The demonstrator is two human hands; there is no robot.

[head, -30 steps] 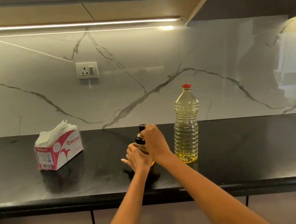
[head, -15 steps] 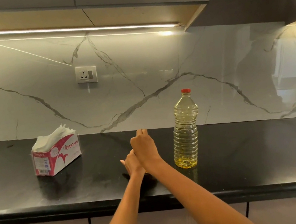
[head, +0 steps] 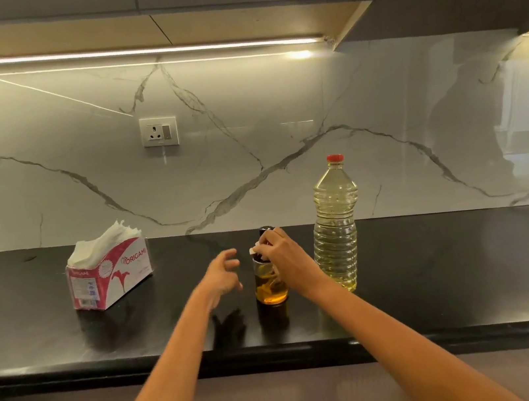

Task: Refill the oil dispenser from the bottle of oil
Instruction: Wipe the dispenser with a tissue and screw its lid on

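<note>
Near the front edge of the black countertop (head: 441,276), roughly mid-scene, I see the oil dispenser (head: 270,286) standing upright, a small glass bottle with amber oil in its lower part and a dark cap on top. My right hand (head: 284,259) sits over that cap, fingers curled down and pinching around it; something pale shows between the fingertips, but I cannot tell what it is. My left hand (head: 221,274) hangs just beside the dispenser on its left, apart from the glass, with fingers loosely spread and slightly bent, gripping nothing. Its dark reflection shows on the counter below.

Just right of the dispenser and a little farther back stands the bottle of oil (head: 337,230), tall clear plastic, upright, red cap on, pale yellow oil filling most of it. I cannot tell whether my right wrist touches it.

Well to the left, farther back, a red and white tissue box (head: 112,276) sits on the counter with white tissues sticking out of its top. On the marble wall behind is a socket (head: 159,131), under a lit strip.
</note>
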